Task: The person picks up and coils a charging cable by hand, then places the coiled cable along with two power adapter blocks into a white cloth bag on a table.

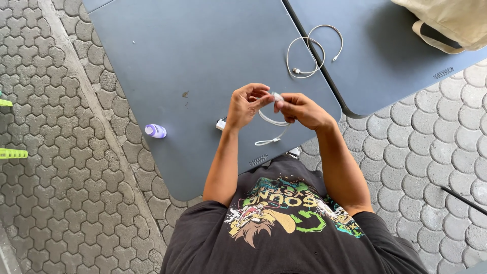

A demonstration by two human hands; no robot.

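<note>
1. Two hands meet above the near edge of a dark grey table (167, 61), both pinched shut on one white cable (271, 122).
2. The left hand (246, 105) grips the cable between thumb and fingers, and the right hand (299, 109) pinches it just beside; the pinches seem to hold its loop in shape.
3. The cable's loop hangs below the hands and its free end trails toward the person's black shirt (284, 223).
4. A small white charger (221, 124) lies on the table, just beside the left wrist.
5. A second white cable (312, 50) lies coiled farther back, across the gap to a neighbouring table.
6. A purple bottle (155, 131) lies on the table to the left, and a beige bag (446, 23) sits at the top right.
</note>
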